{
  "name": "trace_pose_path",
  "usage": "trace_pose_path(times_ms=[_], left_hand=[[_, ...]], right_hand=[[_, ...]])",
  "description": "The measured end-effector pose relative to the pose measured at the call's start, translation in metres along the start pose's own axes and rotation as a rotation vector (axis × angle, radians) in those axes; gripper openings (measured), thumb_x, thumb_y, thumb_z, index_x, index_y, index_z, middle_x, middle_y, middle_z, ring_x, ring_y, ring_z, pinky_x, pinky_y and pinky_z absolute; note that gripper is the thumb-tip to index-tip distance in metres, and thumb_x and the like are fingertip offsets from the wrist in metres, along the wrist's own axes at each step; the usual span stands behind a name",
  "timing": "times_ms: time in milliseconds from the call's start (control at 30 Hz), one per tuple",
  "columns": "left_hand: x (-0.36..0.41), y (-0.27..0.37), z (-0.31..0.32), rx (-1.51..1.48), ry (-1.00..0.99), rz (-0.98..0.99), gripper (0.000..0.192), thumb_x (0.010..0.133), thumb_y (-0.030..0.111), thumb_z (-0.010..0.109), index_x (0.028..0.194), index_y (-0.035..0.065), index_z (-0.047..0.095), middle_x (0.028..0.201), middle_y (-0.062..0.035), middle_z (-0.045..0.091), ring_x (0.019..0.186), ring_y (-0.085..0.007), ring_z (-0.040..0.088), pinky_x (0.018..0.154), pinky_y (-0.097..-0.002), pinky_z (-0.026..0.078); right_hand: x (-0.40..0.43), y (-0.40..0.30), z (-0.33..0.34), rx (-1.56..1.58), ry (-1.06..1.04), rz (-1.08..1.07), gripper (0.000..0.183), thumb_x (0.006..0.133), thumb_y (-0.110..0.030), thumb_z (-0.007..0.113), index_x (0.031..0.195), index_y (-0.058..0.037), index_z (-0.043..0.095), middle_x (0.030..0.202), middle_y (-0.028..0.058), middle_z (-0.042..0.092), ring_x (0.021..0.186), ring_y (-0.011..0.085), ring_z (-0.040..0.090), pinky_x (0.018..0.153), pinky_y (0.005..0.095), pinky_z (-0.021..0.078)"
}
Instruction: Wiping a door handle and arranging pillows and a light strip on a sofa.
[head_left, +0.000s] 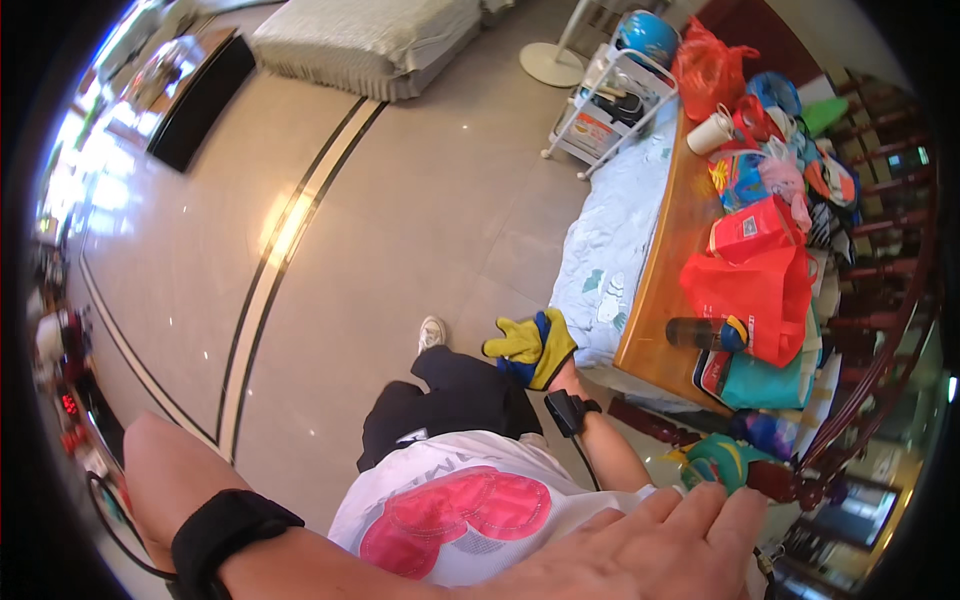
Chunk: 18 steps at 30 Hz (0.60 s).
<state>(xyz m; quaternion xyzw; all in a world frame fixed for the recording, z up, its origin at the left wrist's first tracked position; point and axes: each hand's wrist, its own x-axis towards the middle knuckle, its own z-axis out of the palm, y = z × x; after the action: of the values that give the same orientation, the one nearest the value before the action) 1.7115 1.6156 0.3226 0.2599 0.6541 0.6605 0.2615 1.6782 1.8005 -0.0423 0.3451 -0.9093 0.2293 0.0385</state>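
My left hand (652, 544) is bare and close to the camera at the bottom right, back of the hand up. Its palm is hidden, so whether it holds anything cannot be told. In the picture its fingertips overlap the lower edge of a green and yellow item (716, 461); contact is unclear. A yellow and blue glove (559, 345) covers my right hand (529, 349), whose fingers are spread beside my dark trousers and the hanging edge of a pale patterned cloth (592, 285). Nothing shows in that hand. Black bands sit on both wrists, with cables attached.
Along the right stands a wooden table (651, 300) with red bags (750, 300), a dark bottle (694, 334), a white cup (709, 133) and a teal bag (772, 382). Beyond it are a white wheeled cart (592, 124) and a round stand base (551, 65). A covered bed-like piece (367, 37) stands farther off.
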Motion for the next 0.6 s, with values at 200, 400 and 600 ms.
trace_pose_path(times_ms=[200,400,600], left_hand=[[0.078,-0.019,-0.089,-0.198,-0.163,0.303,0.031,0.079,0.016,0.054,0.101,-0.0048,0.047,0.090,-0.0186,0.054,0.082,-0.0236,0.054,0.067,-0.0327,0.045],[0.183,-0.090,-0.264,-0.091,-0.379,-0.122,0.028,0.086,0.016,0.049,0.108,-0.0006,0.048,0.100,-0.0095,0.055,0.086,-0.0147,0.055,0.071,-0.0250,0.044],[0.245,-0.208,-0.393,-0.145,0.098,-0.362,0.017,0.087,0.015,0.045,0.091,0.0023,0.056,0.090,-0.0053,0.058,0.087,-0.0136,0.055,0.076,-0.0274,0.045]], right_hand=[[0.063,0.096,0.054,0.071,0.148,0.176,0.021,0.060,-0.030,0.056,0.080,-0.0280,0.060,0.091,0.0016,0.058,0.080,0.0196,0.054,0.070,0.0363,0.0370],[0.167,0.180,0.041,0.781,0.230,0.469,0.030,0.080,-0.029,0.044,0.099,-0.0075,0.051,0.091,0.0081,0.057,0.081,0.0263,0.054,0.078,0.0333,0.0400],[0.242,0.224,-0.074,1.790,0.483,0.777,0.043,0.089,-0.040,0.037,0.109,-0.0042,0.051,0.097,0.0090,0.059,0.081,0.0266,0.058,0.071,0.0381,0.0459]])
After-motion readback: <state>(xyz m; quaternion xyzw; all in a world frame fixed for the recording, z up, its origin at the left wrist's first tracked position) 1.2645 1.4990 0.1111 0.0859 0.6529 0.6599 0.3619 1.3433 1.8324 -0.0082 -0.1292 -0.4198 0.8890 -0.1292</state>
